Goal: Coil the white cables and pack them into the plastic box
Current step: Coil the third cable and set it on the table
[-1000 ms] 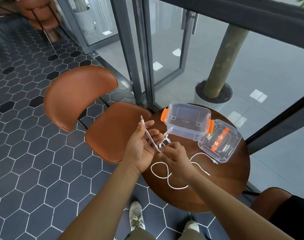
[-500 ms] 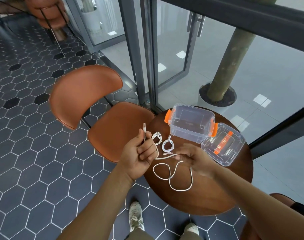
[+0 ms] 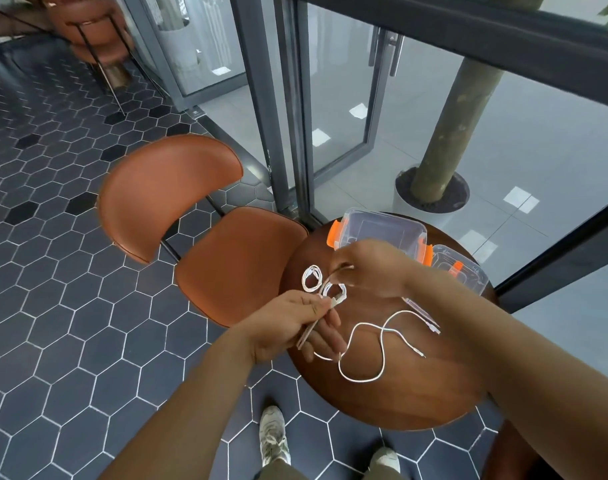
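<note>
two coiled white cables [image 3: 304, 279] lie on the table [image 3: 417, 393], a loose white cable [image 3: 384, 351] snaking nearby. the clear orange-latched plastic box [image 3: 378, 230] stands open behind them.

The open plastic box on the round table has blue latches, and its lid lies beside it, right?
Not quite: the head view shows orange latches, not blue. The plastic box does sit open on the round table, its lid beside it.

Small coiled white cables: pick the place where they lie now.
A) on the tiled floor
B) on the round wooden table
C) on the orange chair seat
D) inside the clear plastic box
B: both small coiled white cables lie on the round wooden table, beside the clear plastic box with orange latches and not in it.
</note>
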Tool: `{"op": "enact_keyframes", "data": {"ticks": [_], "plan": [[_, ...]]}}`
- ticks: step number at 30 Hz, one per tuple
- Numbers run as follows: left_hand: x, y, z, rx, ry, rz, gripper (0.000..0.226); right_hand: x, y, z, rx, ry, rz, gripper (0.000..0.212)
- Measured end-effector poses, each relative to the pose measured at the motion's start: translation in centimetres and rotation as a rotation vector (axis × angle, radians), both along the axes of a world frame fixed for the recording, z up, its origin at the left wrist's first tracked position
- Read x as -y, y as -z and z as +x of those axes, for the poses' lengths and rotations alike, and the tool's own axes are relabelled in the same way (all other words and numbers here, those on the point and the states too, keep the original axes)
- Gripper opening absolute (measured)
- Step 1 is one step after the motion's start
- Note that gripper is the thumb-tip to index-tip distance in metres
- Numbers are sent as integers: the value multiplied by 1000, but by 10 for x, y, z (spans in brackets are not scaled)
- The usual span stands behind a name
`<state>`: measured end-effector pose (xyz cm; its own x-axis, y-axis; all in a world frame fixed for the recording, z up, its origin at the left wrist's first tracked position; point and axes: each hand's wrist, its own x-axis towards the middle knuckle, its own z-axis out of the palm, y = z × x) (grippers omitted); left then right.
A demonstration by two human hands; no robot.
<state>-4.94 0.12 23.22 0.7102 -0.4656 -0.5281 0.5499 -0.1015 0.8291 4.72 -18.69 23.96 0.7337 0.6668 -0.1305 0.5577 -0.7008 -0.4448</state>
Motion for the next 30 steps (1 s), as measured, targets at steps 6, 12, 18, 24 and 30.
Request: {"op": "enact_keyframes", "data": {"ticks": [6,12,18,24,30], "plan": [[16,15,3,98,-364,159,37,-19,-11,-25,210,103,16,19],[24,23,4,-82,-702,-316,35,-20,14,-58,170,239,205,19],[28,19,13,-142,-884,-554,32,-17,37,-81,300,264,337,22],[22,5,25,-186,-950,-690,30,7,63,-84,56,249,505,30],[26,8,20,-115,-784,-713,17,26,77,-68,-482,312,529,33]]}}
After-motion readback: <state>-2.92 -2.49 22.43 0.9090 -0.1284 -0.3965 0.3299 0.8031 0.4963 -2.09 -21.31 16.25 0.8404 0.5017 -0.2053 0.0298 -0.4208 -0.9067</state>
